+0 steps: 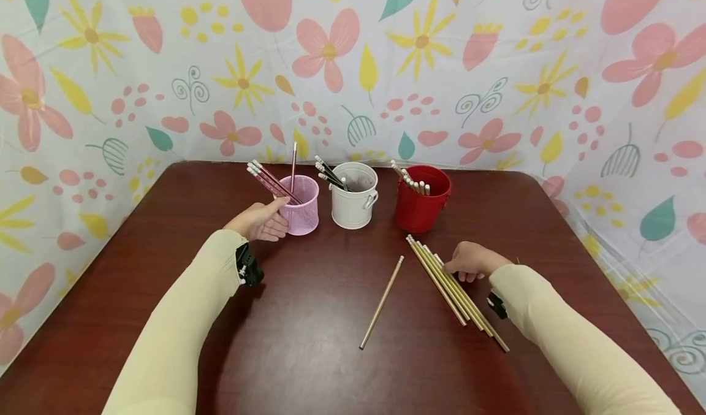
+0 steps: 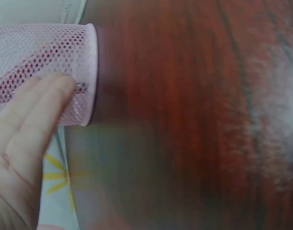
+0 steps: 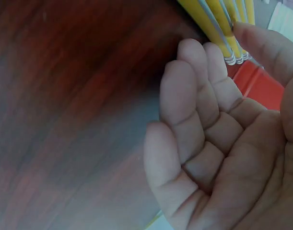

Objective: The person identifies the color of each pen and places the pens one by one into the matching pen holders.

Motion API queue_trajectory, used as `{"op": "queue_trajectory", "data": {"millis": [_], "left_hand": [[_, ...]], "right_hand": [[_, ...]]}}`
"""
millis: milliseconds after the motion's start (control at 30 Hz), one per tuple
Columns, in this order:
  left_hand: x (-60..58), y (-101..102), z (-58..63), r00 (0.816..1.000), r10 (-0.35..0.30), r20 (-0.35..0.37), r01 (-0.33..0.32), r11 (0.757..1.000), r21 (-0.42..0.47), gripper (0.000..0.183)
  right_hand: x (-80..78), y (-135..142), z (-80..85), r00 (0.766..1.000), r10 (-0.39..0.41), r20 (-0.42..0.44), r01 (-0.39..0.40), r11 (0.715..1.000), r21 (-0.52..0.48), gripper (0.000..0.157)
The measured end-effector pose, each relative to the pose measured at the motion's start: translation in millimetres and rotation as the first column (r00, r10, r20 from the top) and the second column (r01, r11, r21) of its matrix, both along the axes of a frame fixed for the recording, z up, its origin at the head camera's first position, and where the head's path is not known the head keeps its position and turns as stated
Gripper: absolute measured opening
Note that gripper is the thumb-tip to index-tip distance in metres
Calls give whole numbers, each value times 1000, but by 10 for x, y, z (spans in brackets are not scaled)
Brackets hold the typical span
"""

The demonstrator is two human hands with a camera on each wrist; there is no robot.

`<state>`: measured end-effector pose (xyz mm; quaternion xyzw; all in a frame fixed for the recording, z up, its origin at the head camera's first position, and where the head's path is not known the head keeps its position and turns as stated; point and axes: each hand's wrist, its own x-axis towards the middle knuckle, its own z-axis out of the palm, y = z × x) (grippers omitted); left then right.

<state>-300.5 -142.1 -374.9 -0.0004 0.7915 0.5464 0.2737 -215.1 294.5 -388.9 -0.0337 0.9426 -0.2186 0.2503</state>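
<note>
My left hand [image 1: 261,220] rests against the pink mesh cup [image 1: 305,219], its straight fingers along the wall and its thumb at the rim. Dark pink pencils [image 1: 270,181] with white ends lean in that cup; one stands upright. Over on the right, gold pencils [image 1: 449,286] lie fanned side by side on the table. My right hand [image 1: 471,260] is at their upper end, pinching a gold pencil [image 3: 211,24] between thumb and index finger beside its eraser end. Its other fingers are loosely curled. A single gold pencil [image 1: 382,301] lies apart, left of the fan.
A white pail [image 1: 351,211] with dark pencils [image 1: 331,175] stands right of the pink cup. Beyond it stands a red pail [image 1: 417,209] holding several white-tipped pencils [image 1: 415,184]. The brown table [image 1: 292,341] ends at a flower-patterned cloth [image 1: 342,114] behind the containers.
</note>
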Motion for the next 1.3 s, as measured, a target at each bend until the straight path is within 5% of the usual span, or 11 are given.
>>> {"op": "queue_trajectory", "data": {"millis": [233,467,667,833,1033,1200,1300], "left_hand": [[1,-20,-75,999,-27,44,26,999,42,86],[6,75,72,985,-162,65,161,987,19,78],[7,134,89,972,-217,94,213,976,48,77],[30,70,73,991,-130,43,127,991,51,78],[29,159,104,1000,9,-15,-8,999,42,73],[7,281,142,999,40,-16,-39,999,30,71],[2,290,115,998,66,6,-66,997,35,71]], "right_hand": [[21,-98,-88,999,21,-35,-21,1000,-12,34],[69,-76,-58,997,43,-67,-42,999,14,37],[102,73,148,987,58,-149,-78,989,-128,29],[74,157,443,971,-70,-228,-9,944,-329,23],[79,231,790,911,-192,-364,-19,864,-504,20],[109,259,1218,833,-211,-512,-72,875,-478,12],[84,204,1509,787,-232,-572,-90,874,-478,25]]}}
